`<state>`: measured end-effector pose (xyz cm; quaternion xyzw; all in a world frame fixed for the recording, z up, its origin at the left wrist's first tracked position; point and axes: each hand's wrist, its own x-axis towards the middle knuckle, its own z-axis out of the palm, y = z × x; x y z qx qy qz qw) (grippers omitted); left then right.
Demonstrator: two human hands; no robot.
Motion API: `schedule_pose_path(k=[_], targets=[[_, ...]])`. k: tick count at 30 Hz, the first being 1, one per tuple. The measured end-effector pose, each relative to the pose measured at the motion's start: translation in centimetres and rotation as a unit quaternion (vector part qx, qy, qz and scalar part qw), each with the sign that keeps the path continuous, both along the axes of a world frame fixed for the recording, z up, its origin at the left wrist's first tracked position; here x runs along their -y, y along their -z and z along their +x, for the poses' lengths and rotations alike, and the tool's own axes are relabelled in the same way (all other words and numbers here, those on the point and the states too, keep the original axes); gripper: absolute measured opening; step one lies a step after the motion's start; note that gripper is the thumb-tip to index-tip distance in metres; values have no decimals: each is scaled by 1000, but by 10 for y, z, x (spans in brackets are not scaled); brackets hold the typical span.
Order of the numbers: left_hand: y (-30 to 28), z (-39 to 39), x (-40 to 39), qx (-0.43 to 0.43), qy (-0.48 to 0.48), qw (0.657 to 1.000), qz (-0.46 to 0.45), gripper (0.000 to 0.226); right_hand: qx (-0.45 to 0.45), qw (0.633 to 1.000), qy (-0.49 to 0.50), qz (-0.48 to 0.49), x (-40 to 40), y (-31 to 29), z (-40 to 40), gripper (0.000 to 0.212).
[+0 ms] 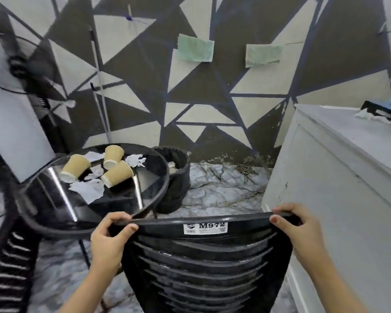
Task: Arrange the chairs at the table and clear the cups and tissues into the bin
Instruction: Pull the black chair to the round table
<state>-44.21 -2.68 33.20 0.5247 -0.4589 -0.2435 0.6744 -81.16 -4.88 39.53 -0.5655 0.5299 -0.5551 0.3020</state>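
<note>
Table (158, 195): round, black, left of me; three paper cups (112, 164) and tissues (88, 190) on top
Bin (178, 177): behind table
My left hand (110, 238): clamped on chair (203, 256) top rail
My right hand (294, 224): gripping same rail's other end

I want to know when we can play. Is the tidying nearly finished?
Not yet. Nothing looks cleared: three paper cups and crumpled tissues lie on the round table, and the bin stands behind it. In hand now: the left hand and right hand both grip the top rail of a black chair beside the table. Left: placing the chair, then binning the cups and tissues.
</note>
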Motion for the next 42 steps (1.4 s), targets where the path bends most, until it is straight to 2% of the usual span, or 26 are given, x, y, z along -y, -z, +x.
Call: schedule_pose_path(k=[3,8,12,17,19,20,23,29,35,38,42], targets=[[0,20,-22,11,-37,999,14,22,-12,998,-64,3,19,12,22,31],[10,46,-43,54,-97,992,67,34,-3,986,-153,67,43,36,56,21],[23,79,-58,27,-132,986,102,44,0,965,-226,129,46,51,88,21],[15,82,-41,45,-91,987,126,30,25,965,-230,127,75,55,90,14],[16,78,-30,32,-114,987,107,35,33,958,-249,138,85,53,89,7],[18,80,-26,27,-122,987,100,39,31,957,-250,141,89,54,90,11],[19,87,-15,35,-122,988,92,45,31,968,-212,133,99,57,95,8],[16,85,-8,37,-123,989,74,44,65,963,-223,137,115,59,98,41],[11,86,-17,28,-120,988,94,44,132,953,-232,144,124,72,98,12],[8,83,-20,38,-136,985,102,32,159,952,-222,135,127,74,101,9],[14,71,-27,14,-176,981,85,33,167,945,-253,123,138,66,107,10]])
